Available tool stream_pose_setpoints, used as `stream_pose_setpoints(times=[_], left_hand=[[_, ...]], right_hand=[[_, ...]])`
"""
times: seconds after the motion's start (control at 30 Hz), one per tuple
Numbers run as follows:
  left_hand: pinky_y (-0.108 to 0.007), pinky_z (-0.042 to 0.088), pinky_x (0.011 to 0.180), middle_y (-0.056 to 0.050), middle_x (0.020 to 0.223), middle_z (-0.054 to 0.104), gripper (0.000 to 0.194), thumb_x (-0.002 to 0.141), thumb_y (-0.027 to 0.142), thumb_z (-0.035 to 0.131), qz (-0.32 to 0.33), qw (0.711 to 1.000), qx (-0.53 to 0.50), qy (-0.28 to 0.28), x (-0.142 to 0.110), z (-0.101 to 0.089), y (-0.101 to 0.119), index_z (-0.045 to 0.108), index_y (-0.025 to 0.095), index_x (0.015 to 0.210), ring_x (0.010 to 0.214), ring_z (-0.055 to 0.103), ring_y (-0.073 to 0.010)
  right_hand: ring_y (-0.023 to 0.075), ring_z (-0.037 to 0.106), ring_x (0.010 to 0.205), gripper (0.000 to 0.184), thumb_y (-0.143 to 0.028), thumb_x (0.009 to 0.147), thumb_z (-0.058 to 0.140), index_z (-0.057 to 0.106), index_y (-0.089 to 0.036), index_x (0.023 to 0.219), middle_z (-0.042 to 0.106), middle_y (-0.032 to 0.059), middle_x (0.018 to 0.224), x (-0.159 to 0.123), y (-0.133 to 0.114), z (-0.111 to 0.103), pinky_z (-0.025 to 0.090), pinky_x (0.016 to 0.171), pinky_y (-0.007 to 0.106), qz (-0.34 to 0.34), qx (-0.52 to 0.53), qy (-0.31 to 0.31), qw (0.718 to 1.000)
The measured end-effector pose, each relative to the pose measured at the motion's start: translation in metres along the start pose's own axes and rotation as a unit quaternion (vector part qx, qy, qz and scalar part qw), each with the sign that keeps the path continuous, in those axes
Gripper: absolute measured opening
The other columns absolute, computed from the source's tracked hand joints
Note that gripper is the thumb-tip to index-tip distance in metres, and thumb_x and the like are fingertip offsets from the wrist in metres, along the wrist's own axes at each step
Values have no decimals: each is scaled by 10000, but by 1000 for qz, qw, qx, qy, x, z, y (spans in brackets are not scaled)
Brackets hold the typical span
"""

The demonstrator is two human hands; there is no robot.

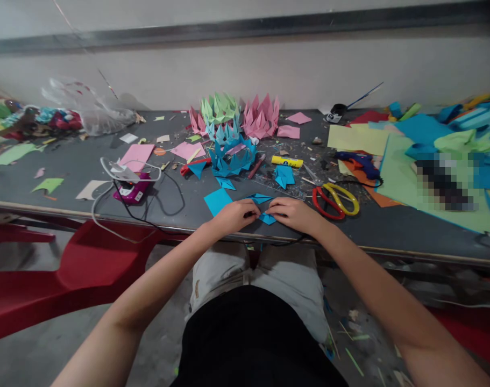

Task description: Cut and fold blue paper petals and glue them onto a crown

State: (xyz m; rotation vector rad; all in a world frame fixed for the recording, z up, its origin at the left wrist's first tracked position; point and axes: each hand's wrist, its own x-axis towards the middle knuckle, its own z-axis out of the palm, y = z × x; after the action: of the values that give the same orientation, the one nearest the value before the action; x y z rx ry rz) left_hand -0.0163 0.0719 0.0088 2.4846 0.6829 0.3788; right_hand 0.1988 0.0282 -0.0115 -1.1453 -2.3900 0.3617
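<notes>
At the table's front edge, my left hand (pixel 237 215) and my right hand (pixel 288 214) both pinch a partly folded sheet of blue paper (pixel 267 219), one at each side. Another folded blue piece (pixel 261 198) lies just behind my fingers. Left of my left hand is a flat blue paper square (pixel 218 201). A ring of pointed blue folded paper (pixel 232 157) stands farther back, with a small folded piece (pixel 225 183) in front of it. To the right lie one more folded blue piece (pixel 284 176) and a yellow glue stick (pixel 286 161).
Scissors with red and yellow handles (pixel 335 201) lie right of my right hand, near a blue glue gun (pixel 360 164). A purple power adapter (pixel 132 188) with cables sits left. Pink (pixel 261 117) and green (pixel 220 107) paper rings stand behind. Coloured sheets (pixel 357 138) cover the right side.
</notes>
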Motion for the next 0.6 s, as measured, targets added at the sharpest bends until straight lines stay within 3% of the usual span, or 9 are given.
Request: stream_pose_setpoints(times=[0.43,0.6], left_hand=[[-230,454,660,-62,863,620,197,849,201,486,26,991,131,-5,-10,1,7,666,164,920,792,601,-158],[-265,477,696,-79,849,639,272,867,256,453,8,981,187,49,-14,5,19,682,139,776,790,612,-173]], right_hand=[[178,599,856,264,-186,876,415,674,-197,925,625,79,910,0,5,3,488,770,301,-37,-23,10,999],[174,594,867,258,-187,875,422,674,-199,929,616,80,918,-1,7,5,486,774,293,-42,-30,15,999]])
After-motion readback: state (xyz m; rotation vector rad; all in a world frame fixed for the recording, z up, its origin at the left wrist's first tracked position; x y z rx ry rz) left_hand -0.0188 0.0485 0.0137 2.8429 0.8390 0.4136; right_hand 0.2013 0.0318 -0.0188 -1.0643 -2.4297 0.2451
